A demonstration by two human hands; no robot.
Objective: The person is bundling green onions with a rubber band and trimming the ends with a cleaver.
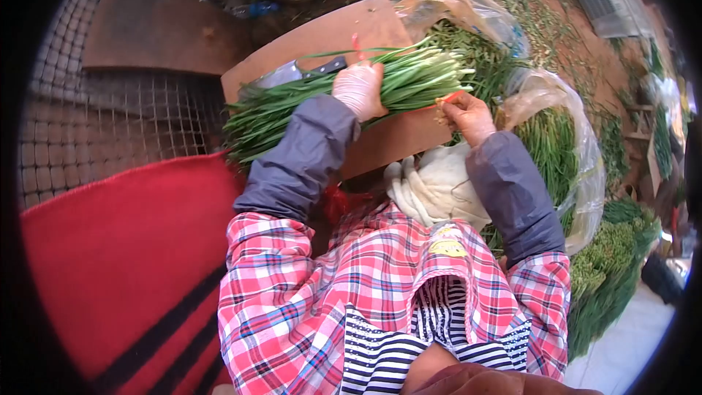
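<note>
Qty 1 L hand (360,89): closed over 1 bundle (428,75) of green stalks, on 1 board (380,20). Qty 1 R hand (469,115): fingertips pinching 1 red strip (454,95) nr pale stalk ends. Qty 1 knife (325,67), blk handle, beside bundle.

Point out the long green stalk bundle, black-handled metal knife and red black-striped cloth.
Stalk bundle (428,77), head view: pale stems.
Knife (327,67), head view: black handle.
Cloth (124,238), head view: plain red area.
</note>
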